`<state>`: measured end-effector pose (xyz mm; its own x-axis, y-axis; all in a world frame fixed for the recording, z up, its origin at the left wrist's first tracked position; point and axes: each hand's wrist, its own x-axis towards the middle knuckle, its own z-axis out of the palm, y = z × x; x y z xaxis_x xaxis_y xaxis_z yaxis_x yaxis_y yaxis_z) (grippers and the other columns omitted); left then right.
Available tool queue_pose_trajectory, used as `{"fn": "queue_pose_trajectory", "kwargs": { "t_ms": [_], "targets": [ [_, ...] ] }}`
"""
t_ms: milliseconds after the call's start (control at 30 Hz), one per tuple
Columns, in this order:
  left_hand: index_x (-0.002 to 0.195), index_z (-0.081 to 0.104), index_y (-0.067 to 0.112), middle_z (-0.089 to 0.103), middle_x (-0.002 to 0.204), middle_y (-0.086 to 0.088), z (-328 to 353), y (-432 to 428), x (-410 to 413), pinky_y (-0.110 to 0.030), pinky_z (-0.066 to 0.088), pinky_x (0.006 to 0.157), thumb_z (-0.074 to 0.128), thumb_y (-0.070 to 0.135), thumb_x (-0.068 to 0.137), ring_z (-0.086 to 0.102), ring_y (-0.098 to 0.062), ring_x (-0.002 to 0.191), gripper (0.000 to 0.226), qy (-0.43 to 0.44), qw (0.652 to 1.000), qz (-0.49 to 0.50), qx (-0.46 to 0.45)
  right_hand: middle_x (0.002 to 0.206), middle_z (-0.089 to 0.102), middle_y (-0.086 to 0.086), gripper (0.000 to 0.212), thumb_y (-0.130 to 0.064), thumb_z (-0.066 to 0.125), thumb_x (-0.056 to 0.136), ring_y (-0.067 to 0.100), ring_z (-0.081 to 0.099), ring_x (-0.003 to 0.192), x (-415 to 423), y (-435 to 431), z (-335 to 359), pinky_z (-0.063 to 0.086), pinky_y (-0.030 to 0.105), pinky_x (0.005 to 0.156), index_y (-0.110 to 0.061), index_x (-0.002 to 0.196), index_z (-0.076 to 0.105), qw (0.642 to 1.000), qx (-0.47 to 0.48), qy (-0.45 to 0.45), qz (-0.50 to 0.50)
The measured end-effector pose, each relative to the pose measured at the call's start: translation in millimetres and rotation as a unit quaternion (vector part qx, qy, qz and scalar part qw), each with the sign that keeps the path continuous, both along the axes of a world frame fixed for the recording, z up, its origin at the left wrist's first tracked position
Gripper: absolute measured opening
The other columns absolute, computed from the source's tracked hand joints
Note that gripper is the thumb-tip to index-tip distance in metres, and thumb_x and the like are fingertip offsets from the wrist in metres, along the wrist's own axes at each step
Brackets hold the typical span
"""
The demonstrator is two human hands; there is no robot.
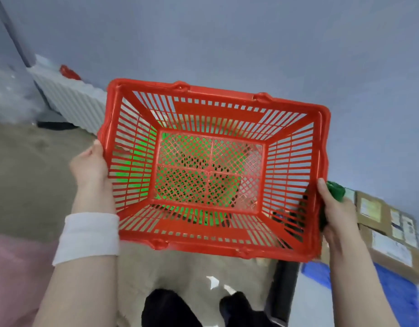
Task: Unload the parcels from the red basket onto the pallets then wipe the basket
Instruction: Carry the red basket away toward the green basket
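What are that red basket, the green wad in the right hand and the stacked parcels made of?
Red basket: moulded plastic by the look, smooth, slightly glossy, with slotted walls and lattice floor. Green wad: probably soft cloth, since it bunches; too blurred to be sure. Parcels: brown cardboard, matt, with paper labels.

The red basket (pixel 213 161) is plastic, with slits in its walls and a net of small holes in its bottom. It is up off the floor and tipped so its open top faces us. The left hand (pixel 89 161) holds its left rim. The right hand (pixel 338 211) holds its right rim, with a bunched green cloth (pixel 336 191) pressed against it. Something green shows through the holes. The parcels (pixel 378 223) are brown boxes with white labels. They sit close together on the right, on a blue pallet (pixel 392 291).
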<state>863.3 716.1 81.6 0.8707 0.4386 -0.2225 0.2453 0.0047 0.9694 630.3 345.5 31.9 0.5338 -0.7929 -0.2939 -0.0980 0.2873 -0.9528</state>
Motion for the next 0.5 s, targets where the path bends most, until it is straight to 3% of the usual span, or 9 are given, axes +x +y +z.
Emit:
{"fn": "queue_pose_trajectory", "kwargs": {
  "t_ms": [133, 267, 367, 500],
  "targets": [
    [0.109, 0.064, 0.011, 0.065, 0.1, -0.006, 5.2, 33.6, 68.6, -0.043, 0.051, 0.092, 0.053, 0.038, 0.089, 0.062, -0.019, 0.097, 0.036, 0.006, 0.999, -0.038, 0.013, 0.068, 0.074, -0.009, 0.033, -0.042, 0.075, 0.069, 0.006, 0.069, 0.062, 39.2, 51.1, 2.4, 0.053, 0.019, 0.05, -0.012, 0.082, 0.07, 0.999, -0.007, 0.002, -0.051],
    [0.113, 0.062, 0.006, 0.065, 0.114, -0.008, 14.1, 48.2, 128.9, -0.039, 0.05, 0.092, 0.055, 0.039, 0.087, 0.062, -0.018, 0.103, 0.043, 0.014, 0.998, -0.057, 0.018, 0.072, 0.074, -0.008, 0.031, -0.049, 0.076, 0.064, 0.01, 0.07, 0.069, 69.6, 92.9, 2.4, 0.054, 0.025, 0.062, -0.021, 0.075, 0.072, 0.997, -0.009, 0.017, -0.073],
    [0.121, 0.057, 0.007, 0.061, 0.123, -0.008, 8.5, 44.7, 164.0, -0.041, 0.047, 0.098, 0.056, 0.031, 0.089, 0.059, -0.02, 0.112, 0.041, 0.01, 0.996, -0.088, -0.03, 0.076, 0.075, -0.009, 0.039, -0.056, 0.075, 0.059, 0.012, 0.071, 0.073, 87.5, 107.1, 4.2, 0.053, 0.029, 0.07, -0.023, 0.077, 0.072, 0.995, -0.022, 0.034, -0.095],
    [0.13, 0.05, 0.013, 0.055, 0.132, -0.009, -20.8, 33.1, 196.3, -0.042, 0.044, 0.101, 0.047, 0.035, 0.094, 0.053, -0.025, 0.121, 0.042, 0.062, 0.985, -0.149, -0.056, 0.08, 0.075, -0.005, 0.056, -0.065, 0.076, 0.044, 0.012, 0.071, 0.073, 112.3, 103.9, 0.8, 0.054, 0.027, 0.065, -0.022, 0.079, 0.072, 0.992, -0.024, 0.049, -0.11]
  ]
}}
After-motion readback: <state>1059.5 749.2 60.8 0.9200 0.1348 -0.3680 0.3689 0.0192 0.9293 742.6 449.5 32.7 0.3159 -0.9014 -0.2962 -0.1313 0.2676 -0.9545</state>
